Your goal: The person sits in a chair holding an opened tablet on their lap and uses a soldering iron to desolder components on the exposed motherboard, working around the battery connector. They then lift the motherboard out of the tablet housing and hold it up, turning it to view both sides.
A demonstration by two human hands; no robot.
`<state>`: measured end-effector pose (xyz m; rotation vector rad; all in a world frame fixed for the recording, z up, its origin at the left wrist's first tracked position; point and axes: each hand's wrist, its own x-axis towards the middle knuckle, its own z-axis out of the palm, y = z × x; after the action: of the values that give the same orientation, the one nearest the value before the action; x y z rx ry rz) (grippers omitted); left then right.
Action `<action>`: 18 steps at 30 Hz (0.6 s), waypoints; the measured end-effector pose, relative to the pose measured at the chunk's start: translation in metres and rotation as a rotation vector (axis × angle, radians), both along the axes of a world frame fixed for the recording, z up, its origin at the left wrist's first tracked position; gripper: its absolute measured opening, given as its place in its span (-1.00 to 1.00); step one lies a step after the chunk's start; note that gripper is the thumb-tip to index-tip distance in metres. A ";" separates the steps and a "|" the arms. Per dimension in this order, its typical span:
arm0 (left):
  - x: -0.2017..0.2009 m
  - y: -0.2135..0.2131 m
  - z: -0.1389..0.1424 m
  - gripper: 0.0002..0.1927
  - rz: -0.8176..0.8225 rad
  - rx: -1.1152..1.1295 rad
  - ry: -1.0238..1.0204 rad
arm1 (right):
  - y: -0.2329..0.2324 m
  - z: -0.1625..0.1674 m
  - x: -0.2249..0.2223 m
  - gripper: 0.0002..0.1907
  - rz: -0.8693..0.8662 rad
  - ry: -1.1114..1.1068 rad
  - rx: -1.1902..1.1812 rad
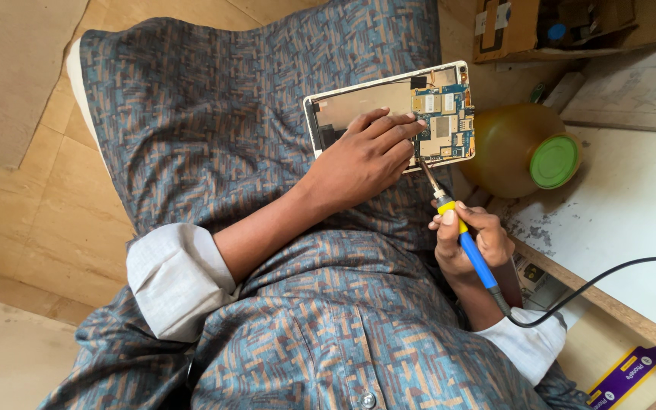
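The tablet [389, 114] lies open on the person's lap, back cover off, at about 1 o'clock from the picture's middle. Its blue circuit board [446, 118] sits bare at the 3 o'clock end; the pale inner frame fills the rest.

The left hand [362, 159] rests on the tablet, fingers [400, 129] flat and pressed near the board, pinning it against the patterned cloth rather than gripping it. The right hand [472, 243] is closed round the soldering iron [465, 235], fingers wrapped on the blue and yellow handle; its metal tip points toward 11 o'clock and meets the tablet's lower edge by the board. A black cord [609, 281] runs off toward 3 o'clock.

The tablet looks light, thin and stiff, but probably fragile: the board carries small parts and the frame would likely flex. It is best held by the rim or the bare frame, away from the board. The lap gives it a soft, uneven seat, so it may slide. The iron is light and rigid; only the handle is safe, as the tip is likely hot.

At 3 o'clock of the tablet a brown jar [506, 148] with a round green lid [554, 161] lies on a pale surface [632, 205]. At 1 o'clock sits an open cardboard box [518, 30] with a white label. At 5 o'clock lies a flat purple package [628, 372] with yellow print.
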<state>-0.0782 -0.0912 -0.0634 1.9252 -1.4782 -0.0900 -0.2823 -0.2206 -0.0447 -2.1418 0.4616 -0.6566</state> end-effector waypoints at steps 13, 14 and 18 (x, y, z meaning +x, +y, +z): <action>0.001 0.002 0.001 -0.80 -0.001 -0.003 -0.027 | 0.003 -0.003 0.004 -0.82 0.005 -0.028 -0.010; 0.001 0.002 0.001 -0.79 -0.003 -0.002 -0.027 | 0.003 -0.003 0.004 -0.82 0.004 -0.024 -0.009; 0.000 0.002 0.001 -0.78 0.000 -0.009 -0.040 | 0.004 -0.003 0.002 -0.79 -0.015 -0.029 0.029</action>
<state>-0.0778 -0.0888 -0.0621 1.9301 -1.5025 -0.0457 -0.2804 -0.2169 -0.0477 -2.1003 0.4689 -0.6843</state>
